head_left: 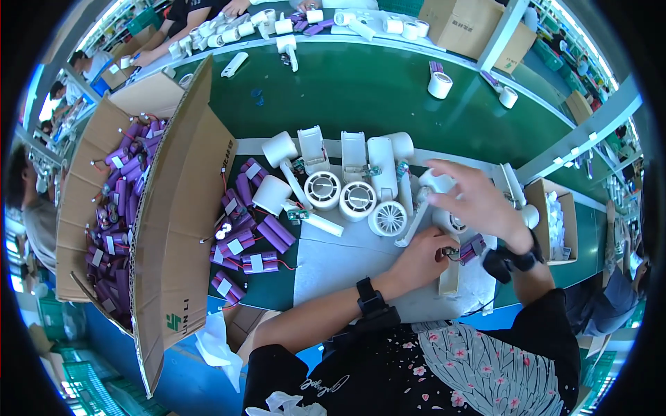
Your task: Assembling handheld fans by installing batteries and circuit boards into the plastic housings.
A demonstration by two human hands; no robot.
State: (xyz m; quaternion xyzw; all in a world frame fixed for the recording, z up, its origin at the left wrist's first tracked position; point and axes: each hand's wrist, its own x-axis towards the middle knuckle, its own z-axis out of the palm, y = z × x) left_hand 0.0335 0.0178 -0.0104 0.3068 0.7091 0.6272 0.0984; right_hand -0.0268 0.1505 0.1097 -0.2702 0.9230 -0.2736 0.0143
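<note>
My left hand (422, 258) is closed, its fingertips pinched at the middle of a white handheld fan body, where a bit of circuit board and wires show. What exactly it pinches is hidden. Touching that spot on the right is a purple battery pack (473, 248); below lies the pale handle (449, 281). My right hand (479, 197) hovers above the fan's round head (451, 220), thumb and fingers apart, nothing seen in them. Left of my hands stand several white fan bodies with round grilles (358, 200), some with handles opened and circuit boards (297, 215) showing.
A tall cardboard box (184, 229) full of purple battery packs (118, 208) stands at left, with loose packs (276, 234) beside it. On the right is a small carton (558, 225) of white parts. Across the green belt (333, 90), other people handle white fan parts (239, 31).
</note>
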